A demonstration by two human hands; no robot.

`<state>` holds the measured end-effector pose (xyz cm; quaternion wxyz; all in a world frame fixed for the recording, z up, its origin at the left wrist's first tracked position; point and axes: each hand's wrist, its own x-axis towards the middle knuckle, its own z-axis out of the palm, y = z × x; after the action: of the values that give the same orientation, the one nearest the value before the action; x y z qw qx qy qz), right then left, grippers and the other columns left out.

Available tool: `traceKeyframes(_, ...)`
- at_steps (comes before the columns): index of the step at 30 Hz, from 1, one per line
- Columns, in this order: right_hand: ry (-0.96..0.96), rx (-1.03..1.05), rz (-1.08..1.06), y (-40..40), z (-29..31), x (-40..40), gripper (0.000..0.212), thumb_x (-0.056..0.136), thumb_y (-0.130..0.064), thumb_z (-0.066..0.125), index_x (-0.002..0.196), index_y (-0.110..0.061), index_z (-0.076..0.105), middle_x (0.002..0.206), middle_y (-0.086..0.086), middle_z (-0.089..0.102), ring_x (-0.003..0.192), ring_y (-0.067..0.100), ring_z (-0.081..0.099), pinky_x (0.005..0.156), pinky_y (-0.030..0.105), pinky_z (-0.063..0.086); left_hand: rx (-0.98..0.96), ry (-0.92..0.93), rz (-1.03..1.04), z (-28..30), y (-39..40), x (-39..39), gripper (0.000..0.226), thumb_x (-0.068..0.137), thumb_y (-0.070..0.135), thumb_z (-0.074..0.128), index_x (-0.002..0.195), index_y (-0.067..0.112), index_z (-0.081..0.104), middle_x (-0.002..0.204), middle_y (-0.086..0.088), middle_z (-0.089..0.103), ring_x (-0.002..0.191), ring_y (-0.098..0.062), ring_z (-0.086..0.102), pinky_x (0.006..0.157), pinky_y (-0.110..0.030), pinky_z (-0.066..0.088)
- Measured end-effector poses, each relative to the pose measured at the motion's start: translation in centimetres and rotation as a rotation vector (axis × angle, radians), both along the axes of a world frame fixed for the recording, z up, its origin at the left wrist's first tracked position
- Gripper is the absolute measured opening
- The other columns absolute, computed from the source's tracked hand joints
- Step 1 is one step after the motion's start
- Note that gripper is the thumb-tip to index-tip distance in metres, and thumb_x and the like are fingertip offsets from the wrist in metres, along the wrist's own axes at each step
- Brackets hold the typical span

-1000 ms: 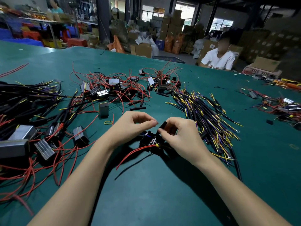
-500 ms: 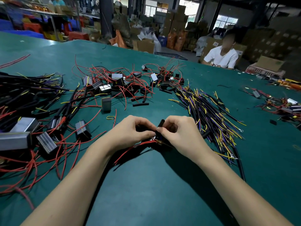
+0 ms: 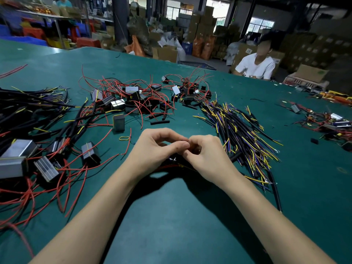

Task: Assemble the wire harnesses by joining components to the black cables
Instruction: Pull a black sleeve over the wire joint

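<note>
Pinching a small black component (image 3: 174,160) between my left hand (image 3: 156,149) and right hand (image 3: 205,157) mid-table near its front edge, I should steady the black cable (image 3: 235,156) and seat the joint squarely.

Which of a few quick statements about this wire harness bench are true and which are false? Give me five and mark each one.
1. Both hands meet over a small black part with red wires. True: the left hand and right hand pinch at the black component between them.
2. The table is red. False: the table is green.
3. A bundle of black cables with yellow and purple ends lies to the right of the hands. True: the cable bundle is there.
4. The grey metal box stands on the right hand. False: the metal box stands on the table, apart from the hands.
5. Nobody else is at the table. False: a person in a white shirt sits at the far edge.
</note>
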<state>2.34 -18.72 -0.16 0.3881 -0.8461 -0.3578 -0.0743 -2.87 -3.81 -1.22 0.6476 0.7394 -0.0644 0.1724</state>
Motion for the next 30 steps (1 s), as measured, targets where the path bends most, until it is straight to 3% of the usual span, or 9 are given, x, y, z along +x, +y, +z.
traceKeyframes(7, 0.047, 0.021, 0.019, 0.1, -0.2, 0.1, 0.028, 0.086, -0.016, 0.067, 0.061, -0.023, 0.058, 0.040, -0.015, 0.045, 0.044, 0.001, 0.042, 0.045, 0.013, 0.029, 0.006, -0.024, 0.087, -0.3, -0.5, 0.3, 0.011, 0.079, 0.004, 0.074, 0.075, 0.015, 0.072, 0.074, -0.004, 0.073, 0.061, -0.009, 0.062, 0.061, -0.022, 0.054)
traceKeyframes(11, 0.069, 0.021, 0.039, 0.1, -0.5, 0.1, 0.025, 0.086, -0.012, 0.065, 0.062, -0.019, 0.062, 0.042, -0.019, 0.049, 0.044, 0.001, 0.042, 0.045, 0.011, 0.029, -0.006, -0.004, 0.099, -0.5, -0.4, 0.3, 0.012, 0.079, 0.006, 0.073, 0.073, 0.016, 0.072, 0.074, -0.005, 0.072, 0.061, -0.010, 0.062, 0.062, -0.025, 0.055)
traceKeyframes(18, 0.141, 0.072, 0.019, -0.2, -0.8, -0.1, 0.018, 0.080, -0.014, 0.071, 0.063, -0.011, 0.066, 0.045, -0.011, 0.054, 0.043, 0.000, 0.044, 0.047, 0.010, 0.031, -0.019, 0.052, 0.090, -0.9, -0.6, 0.4, 0.011, 0.081, 0.009, 0.073, 0.073, 0.017, 0.072, 0.070, 0.000, 0.072, 0.057, -0.007, 0.061, 0.057, -0.022, 0.054)
traceKeyframes(22, 0.200, 0.157, -0.015, -0.3, -1.2, -0.4, 0.018, 0.078, -0.017, 0.075, 0.063, -0.011, 0.066, 0.051, -0.006, 0.059, 0.047, 0.000, 0.045, 0.049, 0.018, 0.037, 0.032, 0.063, 0.111, -1.0, -0.6, 0.6, 0.009, 0.082, 0.012, 0.072, 0.073, 0.014, 0.073, 0.068, 0.001, 0.071, 0.058, -0.008, 0.060, 0.059, -0.023, 0.051)
traceKeyframes(27, 0.138, 0.180, -0.072, 0.1, -1.6, -0.7, 0.012, 0.083, -0.012, 0.069, 0.071, -0.009, 0.068, 0.059, -0.001, 0.064, 0.052, 0.004, 0.050, 0.053, 0.018, 0.040, 0.023, 0.022, 0.145, -0.9, -0.7, 0.8, 0.008, 0.082, 0.009, 0.071, 0.074, 0.008, 0.071, 0.074, -0.009, 0.072, 0.064, -0.012, 0.063, 0.068, -0.034, 0.055)
traceKeyframes(30, 0.126, 0.189, -0.111, 0.5, -1.6, -0.6, 0.012, 0.082, -0.010, 0.067, 0.070, -0.009, 0.068, 0.054, -0.008, 0.058, 0.050, 0.003, 0.049, 0.052, 0.012, 0.036, 0.002, 0.009, 0.172, -0.9, -0.9, 1.1, 0.010, 0.083, 0.007, 0.070, 0.073, 0.006, 0.069, 0.071, -0.012, 0.071, 0.063, -0.015, 0.062, 0.068, -0.036, 0.053)
